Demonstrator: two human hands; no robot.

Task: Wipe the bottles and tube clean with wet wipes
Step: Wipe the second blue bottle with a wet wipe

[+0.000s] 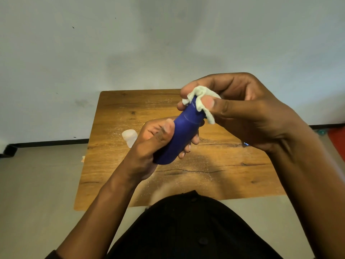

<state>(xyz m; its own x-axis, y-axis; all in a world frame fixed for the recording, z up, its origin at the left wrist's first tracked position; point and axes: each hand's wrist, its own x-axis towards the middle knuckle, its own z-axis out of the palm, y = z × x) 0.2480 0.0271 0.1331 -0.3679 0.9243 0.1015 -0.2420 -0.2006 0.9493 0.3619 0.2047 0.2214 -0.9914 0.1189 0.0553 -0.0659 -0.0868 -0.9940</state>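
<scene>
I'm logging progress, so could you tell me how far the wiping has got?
Nothing visibly finished. In hand: the left hand grips the blue bottle while the right hand rubs a wet wipe over its top end. Left: the whitish bottle on the table; no tube is in view.

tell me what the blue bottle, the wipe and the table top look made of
Blue bottle: likely plastic, smooth matte, with a moulded seam line. Wipe: soft, off-white nonwoven fabric, crumpled and draping. Table: wood or wood-look laminate, showing grain, knots and cracks.
</scene>
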